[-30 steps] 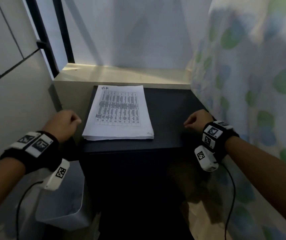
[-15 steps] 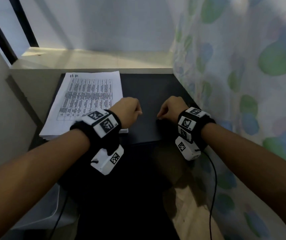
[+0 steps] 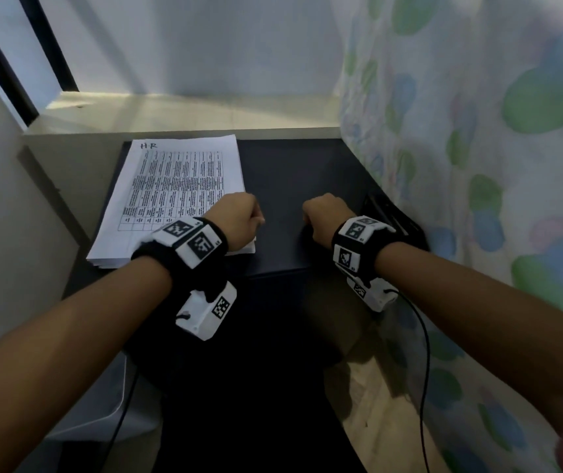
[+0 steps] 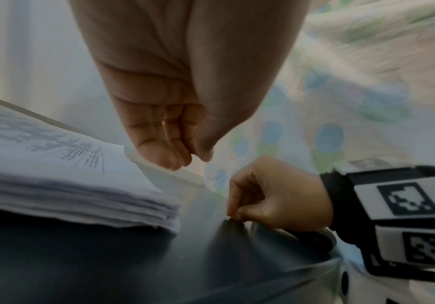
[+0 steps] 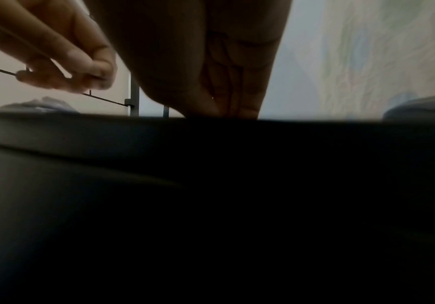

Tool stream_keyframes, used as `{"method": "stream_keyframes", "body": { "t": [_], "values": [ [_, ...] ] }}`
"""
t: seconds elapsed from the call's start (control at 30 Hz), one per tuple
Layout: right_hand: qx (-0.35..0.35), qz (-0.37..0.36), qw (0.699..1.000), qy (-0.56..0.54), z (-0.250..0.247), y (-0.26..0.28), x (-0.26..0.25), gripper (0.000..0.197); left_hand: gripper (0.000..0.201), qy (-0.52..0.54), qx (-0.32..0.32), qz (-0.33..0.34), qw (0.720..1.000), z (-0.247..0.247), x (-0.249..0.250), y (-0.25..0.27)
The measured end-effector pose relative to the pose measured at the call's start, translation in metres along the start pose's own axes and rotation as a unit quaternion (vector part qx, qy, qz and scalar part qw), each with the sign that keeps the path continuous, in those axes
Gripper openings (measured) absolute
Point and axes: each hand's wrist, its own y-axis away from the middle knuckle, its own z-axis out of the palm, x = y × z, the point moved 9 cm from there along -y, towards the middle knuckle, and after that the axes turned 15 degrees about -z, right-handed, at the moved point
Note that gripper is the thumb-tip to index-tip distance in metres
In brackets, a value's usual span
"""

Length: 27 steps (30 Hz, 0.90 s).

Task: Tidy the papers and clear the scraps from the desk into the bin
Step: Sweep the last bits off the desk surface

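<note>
Dim light falls on a dark table [image 3: 293,186] wedged between a pale wall at the left of the frame and a curtain with green and blue spots [image 3: 478,131] at the right. Toward the table's upper left lies the stack of papers [image 3: 174,186], squared up, a printed grid on the top sheet and "HR" handwritten at its head. Low in the left of the head view, below the table edge, a pale bin [image 3: 102,404] shows partly behind the forearm. The left hand [image 3: 239,220] hangs above the stack's near right corner, fingers curled in against the thumb with nothing visible between them. The right hand [image 3: 324,216] sits on the bare table near the curtain, fingertips [image 4: 233,214] pressed together and touching the surface as if pinching something tiny; whether a scrap is actually caught there cannot be told. No scrap shows anywhere on the dark top. The papers look finished, so the step in hand seems to be gathering the last bits. Next, probably, whatever is pinched must be carried left and down over the bin and released.
</note>
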Motion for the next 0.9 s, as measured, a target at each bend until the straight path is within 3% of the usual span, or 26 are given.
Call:
{"method": "stream_keyframes", "body": {
  "t": [0.13,0.27,0.37,0.5,0.67,0.83,0.9],
  "values": [
    [0.067,0.071,0.984,-0.150,-0.006,0.005,0.031,0.018,0.026,0.000,0.007,-0.006,1.000,-0.008,-0.006,0.009],
    [0.188,0.187,0.901,-0.343,0.001,0.025,0.076,0.011,0.027,0.007,0.023,-0.026,0.999,-0.027,-0.026,0.012],
    [0.221,0.212,0.853,-0.423,0.001,0.036,0.081,0.016,0.026,0.014,0.037,-0.041,0.998,-0.042,-0.044,0.014],
    [0.235,0.199,0.842,-0.442,-0.003,0.038,0.078,0.020,0.027,0.024,0.039,-0.070,0.997,-0.054,-0.068,0.017],
    [0.216,0.109,0.840,-0.486,-0.019,0.013,0.012,0.019,0.029,0.023,0.048,-0.131,0.990,-0.067,-0.126,0.031],
    [0.151,-0.009,0.821,-0.550,-0.028,-0.026,-0.112,0.002,0.022,0.054,0.077,-0.206,0.974,-0.077,-0.201,0.054],
    [0.119,-0.052,0.819,-0.559,-0.025,-0.040,-0.164,0.014,0.023,0.059,0.081,-0.230,0.968,-0.077,-0.228,0.066]
  ]
}}
